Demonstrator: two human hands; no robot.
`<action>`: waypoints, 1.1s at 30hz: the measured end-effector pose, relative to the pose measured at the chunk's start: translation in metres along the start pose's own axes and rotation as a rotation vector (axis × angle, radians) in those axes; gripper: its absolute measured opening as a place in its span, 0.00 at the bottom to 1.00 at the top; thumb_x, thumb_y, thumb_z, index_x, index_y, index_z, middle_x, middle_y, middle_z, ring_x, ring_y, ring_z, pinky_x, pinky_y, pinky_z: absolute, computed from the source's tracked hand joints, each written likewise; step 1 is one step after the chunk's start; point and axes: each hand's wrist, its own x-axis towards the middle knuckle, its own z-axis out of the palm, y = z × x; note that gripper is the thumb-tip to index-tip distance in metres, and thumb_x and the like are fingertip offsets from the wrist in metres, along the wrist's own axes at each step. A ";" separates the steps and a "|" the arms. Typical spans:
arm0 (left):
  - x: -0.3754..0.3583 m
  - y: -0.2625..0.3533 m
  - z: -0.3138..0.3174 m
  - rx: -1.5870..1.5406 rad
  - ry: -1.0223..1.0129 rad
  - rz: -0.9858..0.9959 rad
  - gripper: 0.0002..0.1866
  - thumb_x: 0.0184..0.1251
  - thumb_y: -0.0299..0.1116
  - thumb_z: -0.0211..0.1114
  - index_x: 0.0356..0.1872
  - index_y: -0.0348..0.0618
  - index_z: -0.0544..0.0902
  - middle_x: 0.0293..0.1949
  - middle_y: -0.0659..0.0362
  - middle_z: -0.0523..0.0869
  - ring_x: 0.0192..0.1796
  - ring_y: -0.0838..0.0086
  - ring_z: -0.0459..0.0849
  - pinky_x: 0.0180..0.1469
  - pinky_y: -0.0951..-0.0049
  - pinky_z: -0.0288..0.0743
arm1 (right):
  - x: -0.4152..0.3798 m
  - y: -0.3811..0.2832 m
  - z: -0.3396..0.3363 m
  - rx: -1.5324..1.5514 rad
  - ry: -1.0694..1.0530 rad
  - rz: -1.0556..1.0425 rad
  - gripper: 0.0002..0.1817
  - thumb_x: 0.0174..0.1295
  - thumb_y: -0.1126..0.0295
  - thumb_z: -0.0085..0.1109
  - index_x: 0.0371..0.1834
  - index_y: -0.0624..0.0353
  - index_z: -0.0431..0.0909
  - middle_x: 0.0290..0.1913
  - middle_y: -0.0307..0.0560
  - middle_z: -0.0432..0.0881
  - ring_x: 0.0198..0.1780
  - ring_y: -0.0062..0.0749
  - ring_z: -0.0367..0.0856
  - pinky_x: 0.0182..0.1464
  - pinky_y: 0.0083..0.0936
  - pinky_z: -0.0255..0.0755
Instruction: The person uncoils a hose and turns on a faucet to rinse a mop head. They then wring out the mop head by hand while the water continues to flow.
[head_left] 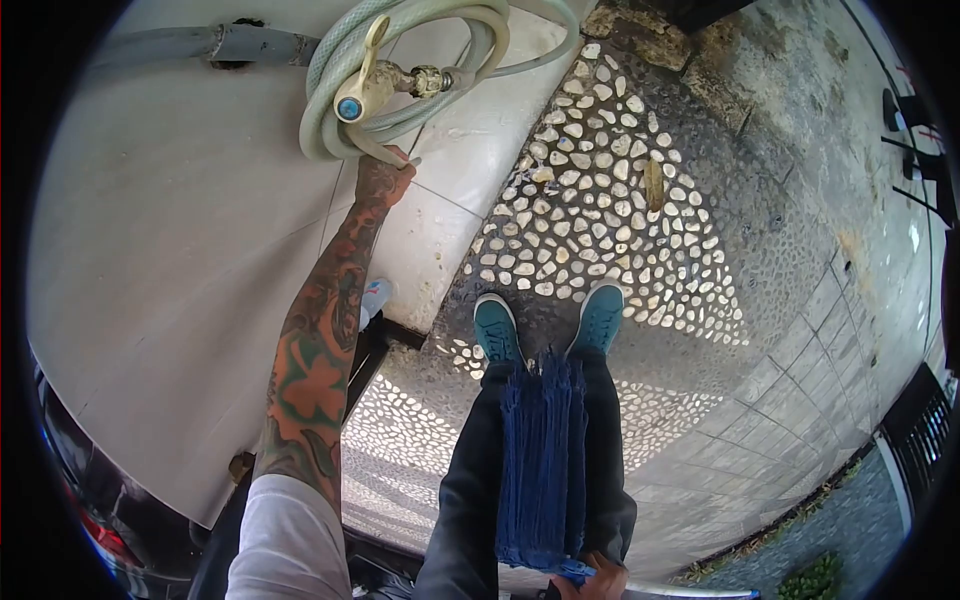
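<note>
My left hand [385, 175] is closed round the end of a pale green hose [322, 100], which hangs in coils against the light wall. Just above the hand, a tap [375, 90] with a blue-centred lever handle sticks out among the coils. Low in the view, my right hand [600, 578] is closed on a blue broom [542, 470] near its bristle head. Those bristles point toward my shoes, in front of my dark trousers.
Pebbled paving [600, 200] lies around my teal shoes [600, 318]. A grey pipe [262, 45] runs along the wall. A plastic bottle [374, 300] is beside my left forearm. Part of a dark vehicle [120, 510] shows at lower left, and a black gate [918, 430] at right.
</note>
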 end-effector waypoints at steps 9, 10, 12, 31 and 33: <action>0.000 0.005 0.007 -0.213 -0.042 -0.013 0.08 0.56 0.29 0.74 0.36 0.39 0.87 0.33 0.58 0.89 0.37 0.70 0.87 0.45 0.69 0.80 | -0.008 0.004 0.008 -0.049 0.026 -0.017 0.33 0.45 0.52 0.81 0.49 0.66 0.83 0.46 0.63 0.85 0.45 0.59 0.84 0.50 0.48 0.78; 0.000 0.005 0.010 -0.349 0.008 -0.016 0.07 0.58 0.27 0.74 0.36 0.39 0.87 0.34 0.57 0.89 0.38 0.71 0.87 0.45 0.70 0.80 | -0.010 0.005 0.010 -0.060 0.046 -0.025 0.34 0.45 0.52 0.82 0.49 0.66 0.83 0.46 0.63 0.85 0.46 0.59 0.84 0.51 0.49 0.78; 0.004 0.007 0.020 -0.301 0.060 0.018 0.05 0.59 0.24 0.74 0.36 0.39 0.87 0.34 0.58 0.89 0.39 0.72 0.86 0.45 0.70 0.80 | -0.011 0.006 0.011 -0.078 0.067 -0.033 0.34 0.45 0.51 0.82 0.49 0.66 0.83 0.47 0.63 0.85 0.47 0.59 0.84 0.52 0.49 0.78; -0.007 0.006 0.018 -0.092 0.273 0.225 0.11 0.69 0.34 0.69 0.45 0.37 0.87 0.42 0.56 0.89 0.42 0.70 0.85 0.46 0.70 0.79 | 0.002 -0.004 -0.003 0.016 -0.041 0.043 0.30 0.46 0.54 0.80 0.46 0.66 0.84 0.43 0.64 0.85 0.43 0.61 0.85 0.48 0.47 0.80; -0.006 0.012 0.017 -0.102 0.209 0.139 0.10 0.66 0.33 0.71 0.43 0.39 0.88 0.38 0.58 0.89 0.40 0.72 0.86 0.45 0.71 0.79 | 0.002 -0.004 -0.002 -0.008 0.001 0.019 0.30 0.46 0.54 0.80 0.45 0.66 0.84 0.42 0.64 0.85 0.43 0.61 0.85 0.47 0.47 0.80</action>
